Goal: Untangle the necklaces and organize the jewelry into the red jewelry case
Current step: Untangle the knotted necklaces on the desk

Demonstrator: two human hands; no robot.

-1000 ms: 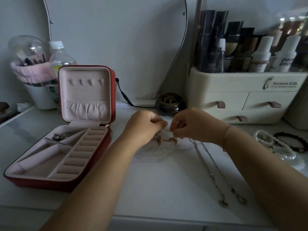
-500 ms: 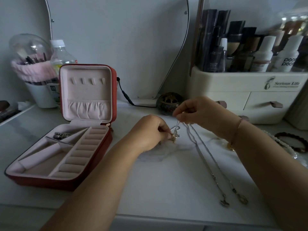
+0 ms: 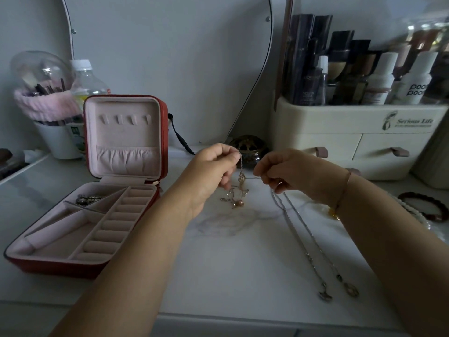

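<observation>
Early going: left hand and right hand both pinch the knotted gold necklace — silver chains trail toward 5 o'clock; the red jewelry case at 9 o'clock holds one piece.

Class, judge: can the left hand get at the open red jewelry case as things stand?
Probably yes. The red jewelry case lies open near the left hand, only bare tabletop between them. But that hand pinches the tangled necklaces, so it isn't free.
</observation>
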